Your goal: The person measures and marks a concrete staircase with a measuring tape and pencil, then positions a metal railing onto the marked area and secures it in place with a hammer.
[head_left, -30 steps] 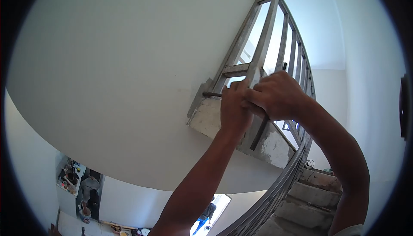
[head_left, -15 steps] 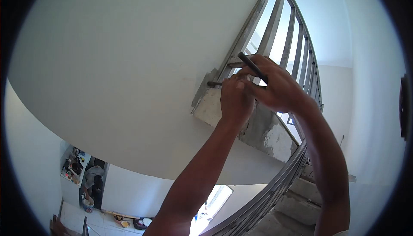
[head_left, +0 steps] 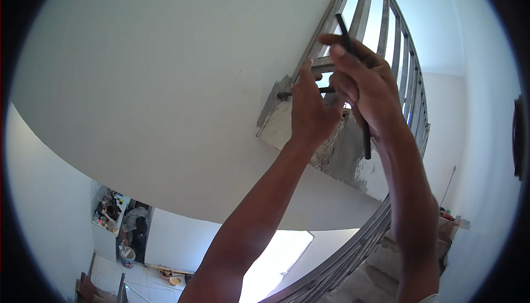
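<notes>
- A broad, curved white wall [head_left: 193, 54] is seen filling the left and centre, its lower edge left open over the floor below.
- A staircase [head_left: 364, 281] is set at lower right, partly hidden by the raised right arm.
- A metal railing [head_left: 383, 24] is shown rising to the top of the view, its upright bars placed, it seems, to guard a raised edge.
- At the railing's foot, a concrete block [head_left: 349, 145] is patched with grey plaster, perhaps so that the joint is filled.
- Far below, a stooping person [head_left: 135, 220] is seen beside a bucket [head_left: 127, 257], with one arm reached down towards it.
- The right hand [head_left: 367, 79] is raised in front of the railing, its fingers curled around a dark rod [head_left: 345, 32]; the index finger is stretched out, probably so that the rod is kept lightly balanced.
- The left hand [head_left: 314, 110] is held lower, just beside it, fingers partly spread; whether anything is gripped there cannot be told.
- The rod is angled upwards, with one end shown above the right hand and one below; its middle is covered.
- A short bar [head_left: 286, 95] is held nearly level behind the left fingers, its dark end pointed at the wall's grey patch, apparently for steadying.
</notes>
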